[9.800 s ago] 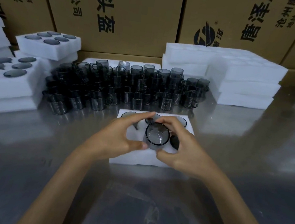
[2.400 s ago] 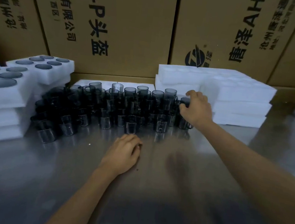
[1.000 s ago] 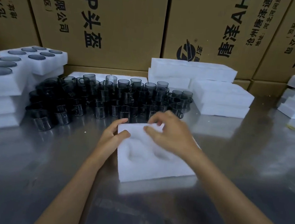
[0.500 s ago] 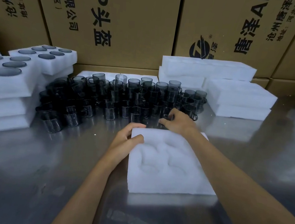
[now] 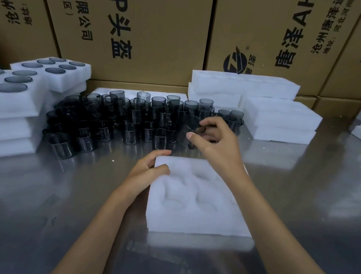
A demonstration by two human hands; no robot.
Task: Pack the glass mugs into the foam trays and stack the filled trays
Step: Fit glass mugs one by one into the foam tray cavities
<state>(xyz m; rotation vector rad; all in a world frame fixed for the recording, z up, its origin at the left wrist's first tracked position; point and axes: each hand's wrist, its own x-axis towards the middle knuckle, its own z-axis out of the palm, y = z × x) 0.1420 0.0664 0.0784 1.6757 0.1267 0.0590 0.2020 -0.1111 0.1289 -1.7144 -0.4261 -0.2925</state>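
Empty foam tray (image 5: 198, 208) lies flat on the steel desk (image 5: 32, 205), centre-front, its pockets w/ nothing in them. Left hand (image 5: 146, 171) grips the tray's far-left corner: thumb on top, fingers curled over the edge. Right hand (image 5: 217, 141) is beyond the tray's far edge, at the front-right of the mug cluster, thumb & fingers pinching a dark glass mug (image 5: 190, 131); mug is blurred, so can't tell if it's lifted or on the desk. Rest of the glass mugs (image 5: 118, 118) stand packed together behind the tray, mid-desk. Filled trays (image 5: 8, 103) are stacked at left, mug rims showing in the pockets. Empty white trays (image 5: 274, 116) piled at right, just beside the mugs. Cardboard boxes (image 5: 142, 26) form the back wall.
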